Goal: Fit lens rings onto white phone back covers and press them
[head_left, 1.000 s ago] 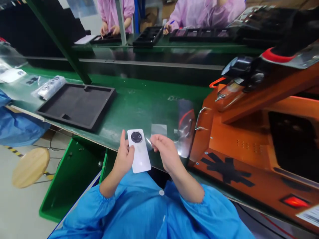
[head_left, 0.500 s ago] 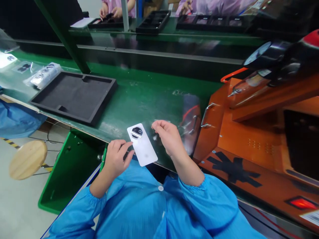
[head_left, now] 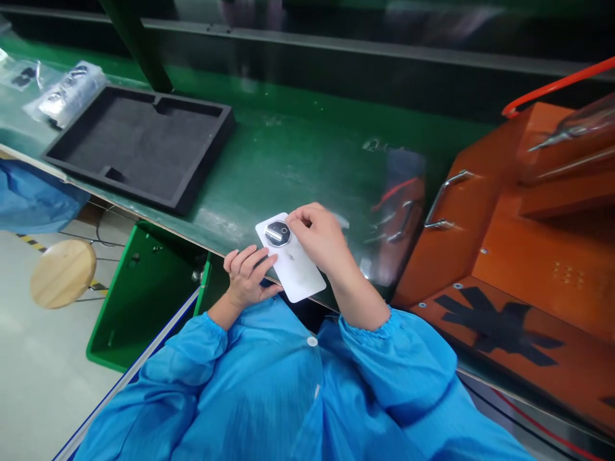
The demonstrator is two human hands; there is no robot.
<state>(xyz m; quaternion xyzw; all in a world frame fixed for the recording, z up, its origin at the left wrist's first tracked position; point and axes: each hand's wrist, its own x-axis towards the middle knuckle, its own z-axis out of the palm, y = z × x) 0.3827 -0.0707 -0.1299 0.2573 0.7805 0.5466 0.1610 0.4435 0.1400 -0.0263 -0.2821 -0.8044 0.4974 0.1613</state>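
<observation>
At the glossy green worktop, a white rectangular phone might slip if your pinched right hand, contents hidden, presses; your half-curled left hand touches it, hold unclear.

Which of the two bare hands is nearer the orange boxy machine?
The right hand, beside the round dark camera module of the white rectangular phone; the left hand, on the phone's other side, is farther from the machine.

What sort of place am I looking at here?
Likely an electronics workshop or factory: there's a white phone-like panel, a black tray on a green workbench, and an orange machine.
</observation>
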